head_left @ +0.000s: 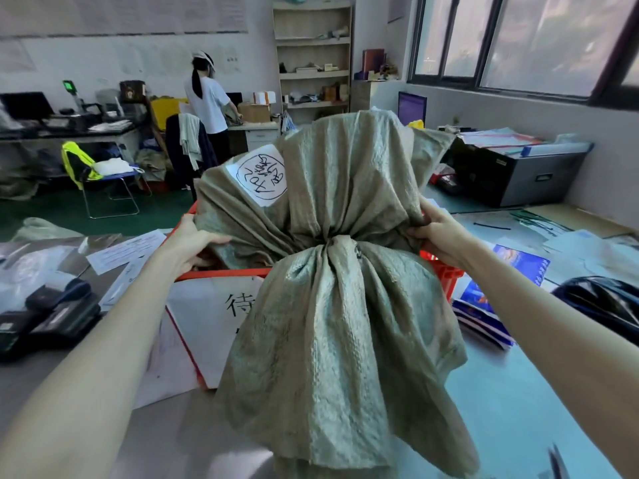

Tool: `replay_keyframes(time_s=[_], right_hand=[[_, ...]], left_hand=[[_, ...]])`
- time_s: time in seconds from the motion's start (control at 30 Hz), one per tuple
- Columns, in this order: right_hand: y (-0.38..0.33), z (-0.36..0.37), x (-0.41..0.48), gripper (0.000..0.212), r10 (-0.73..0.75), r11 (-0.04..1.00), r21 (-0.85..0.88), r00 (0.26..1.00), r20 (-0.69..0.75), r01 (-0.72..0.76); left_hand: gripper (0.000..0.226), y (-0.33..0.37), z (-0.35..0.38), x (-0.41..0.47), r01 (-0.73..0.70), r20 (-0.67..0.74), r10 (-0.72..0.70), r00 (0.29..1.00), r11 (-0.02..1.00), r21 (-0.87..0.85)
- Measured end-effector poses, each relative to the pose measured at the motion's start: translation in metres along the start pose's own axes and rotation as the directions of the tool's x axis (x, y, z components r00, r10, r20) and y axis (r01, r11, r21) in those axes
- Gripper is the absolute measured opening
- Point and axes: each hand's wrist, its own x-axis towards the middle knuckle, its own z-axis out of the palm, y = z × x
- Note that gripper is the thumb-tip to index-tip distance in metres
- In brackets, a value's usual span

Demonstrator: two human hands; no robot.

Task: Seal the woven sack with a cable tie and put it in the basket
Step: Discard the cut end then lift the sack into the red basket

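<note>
Nearest the camera, the woven sack's gathered neck spills loosely over the front of the red basket, cinched at a tight waist where a dark cable tie partly shows. Beyond the cinch, the sack's full body sits in the basket, bearing a white label. The left hand clasps its left flank; the right hand pinches folds on its right. Papers cover the worktop around it.

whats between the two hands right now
The woven sack, cinched at its neck, fills the stretch between left hand and right hand, over the red basket, in the head view.
</note>
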Motion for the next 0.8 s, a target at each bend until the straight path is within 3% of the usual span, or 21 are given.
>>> replay_keyframes(time_s=[0.1,0.13,0.2,0.27,0.3,0.33,0.4,0.53,0.63,0.7,0.8], right_hand=[[-0.006,0.001,-0.002,0.081,-0.005,0.998,0.063,1.000,0.009,0.005],[-0.006,0.003,-0.001,0.076,0.024,1.000,0.006,1.000,-0.010,-0.024],[-0.004,0.010,0.002,0.067,0.081,0.938,-0.331,0.994,-0.079,-0.103],[-0.002,0.016,0.004,0.065,0.180,0.653,-0.726,0.975,-0.130,-0.217],[0.000,0.019,0.005,0.059,0.240,0.512,-0.822,0.960,-0.142,-0.249],[0.000,0.022,0.005,0.050,0.284,0.426,-0.865,0.947,-0.152,-0.267],[-0.002,0.028,0.003,0.040,0.326,0.365,-0.882,0.928,-0.178,-0.298],[-0.008,0.034,-0.007,0.026,0.201,0.367,-0.856,0.930,-0.308,-0.363],[-0.010,0.040,-0.019,0.036,0.073,0.397,-0.844,0.929,-0.362,-0.360],[-0.013,0.045,-0.027,0.034,0.019,0.539,-0.784,0.935,-0.354,-0.307],[-0.029,0.056,-0.047,0.026,-0.035,0.809,-0.561,0.940,-0.339,-0.172]], left_hand=[[0.061,-0.001,-0.001,0.001,-0.091,-0.050,0.087,0.995,0.992,-0.085],[0.065,-0.003,-0.001,0.007,-0.093,-0.075,0.091,0.993,0.995,-0.024],[0.071,-0.007,-0.001,0.013,-0.018,-0.123,0.038,0.992,0.987,0.160],[0.065,-0.009,0.001,0.014,0.050,-0.124,-0.015,0.992,0.957,0.284],[0.053,-0.010,0.003,0.011,0.056,-0.111,-0.017,0.994,0.929,0.365],[0.042,-0.012,0.005,0.011,0.045,-0.106,0.006,0.994,0.883,0.468],[0.027,-0.012,0.009,0.008,0.006,-0.084,0.066,0.994,0.750,0.661],[0.017,-0.012,0.009,-0.001,-0.069,-0.033,0.163,0.986,0.586,0.807],[0.025,-0.017,0.014,-0.014,-0.165,-0.001,0.277,0.961,0.572,0.803],[0.045,-0.018,0.020,-0.034,-0.307,0.058,0.386,0.920,0.623,0.720],[0.049,-0.005,0.029,-0.085,-0.533,0.247,0.473,0.846,0.763,0.365]])
